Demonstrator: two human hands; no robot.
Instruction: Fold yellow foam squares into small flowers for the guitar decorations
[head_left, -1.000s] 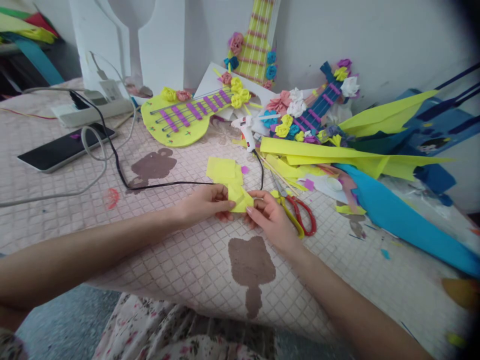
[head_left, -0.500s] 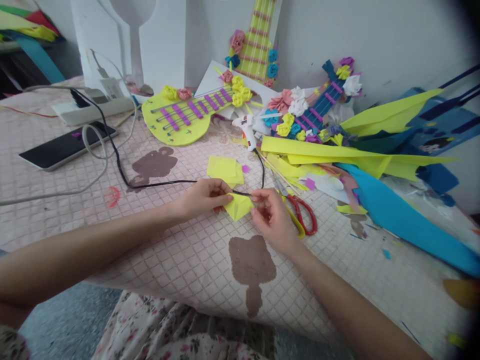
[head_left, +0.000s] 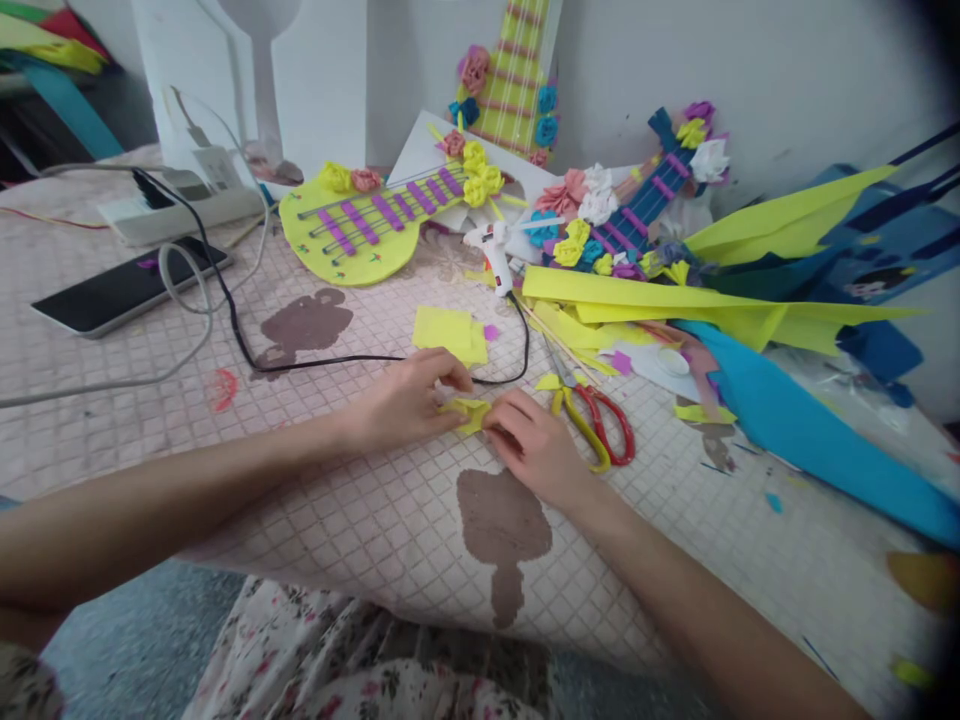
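Observation:
A small piece of yellow paper (head_left: 474,412), creased and partly folded, is held between both hands just above the table. My left hand (head_left: 412,397) pinches its left edge, fingers closed. On its right side my right hand (head_left: 534,437) grips the paper, fingers curled over it. Two yellow paper squares (head_left: 448,332) lie stacked beyond the hands, beside a small purple scrap (head_left: 491,332). To the right of my right hand rest scissors (head_left: 600,415) with one red and one yellow handle. A black cord (head_left: 337,360) runs behind the hands.
A white glue gun (head_left: 493,258) stands behind the squares. Paper guitars, one yellow (head_left: 352,265) and one blue (head_left: 630,215), lean at the back. Yellow and blue paper strips (head_left: 795,430) cover the right. A phone (head_left: 127,290) and power strip (head_left: 180,215) sit left.
Both hands have tilted and lowered the yellow paper slightly, and it now looks narrower and more folded. The right hand's fingers have curled in, uncovering more of the scissors.

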